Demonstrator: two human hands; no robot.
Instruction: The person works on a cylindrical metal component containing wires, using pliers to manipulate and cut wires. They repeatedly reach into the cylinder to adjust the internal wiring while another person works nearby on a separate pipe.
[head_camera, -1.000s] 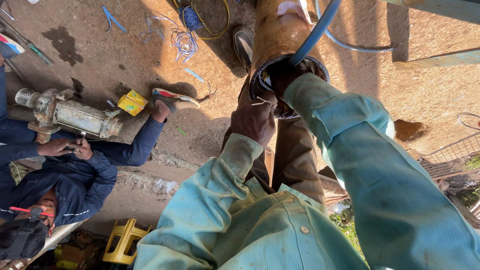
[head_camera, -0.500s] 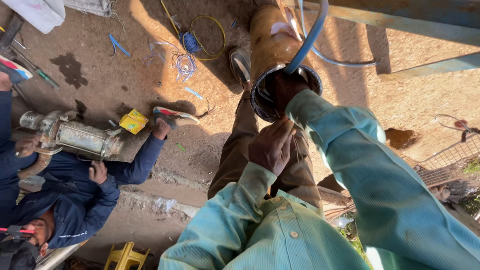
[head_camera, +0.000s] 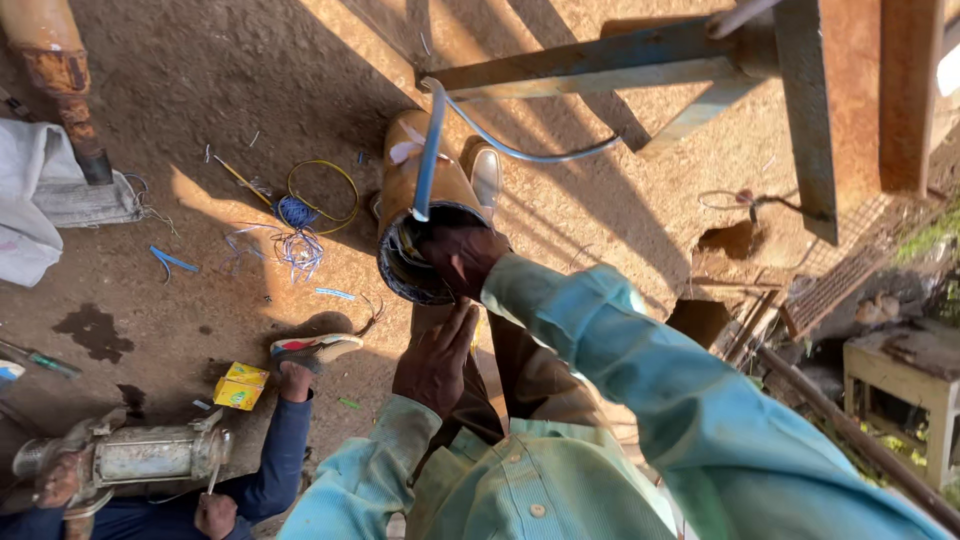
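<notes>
At twelve o'clock from my cloth sleeve (head_camera: 640, 370), my right hand (head_camera: 462, 258) meets the rusty, rough metal pipe (head_camera: 420, 200) with its smooth plastic hose (head_camera: 428, 160).

One package shows: a small yellow box (head_camera: 241, 386) lying on the dirt ground (head_camera: 250, 120) at the lower left. It is a flat rectangular carton, bright yellow with a green patch on its face, tilted a little. It sits just beside a seated person's sandalled foot (head_camera: 313, 350) and near a metal pump body (head_camera: 150, 455). No signs or screens are visible.
</notes>
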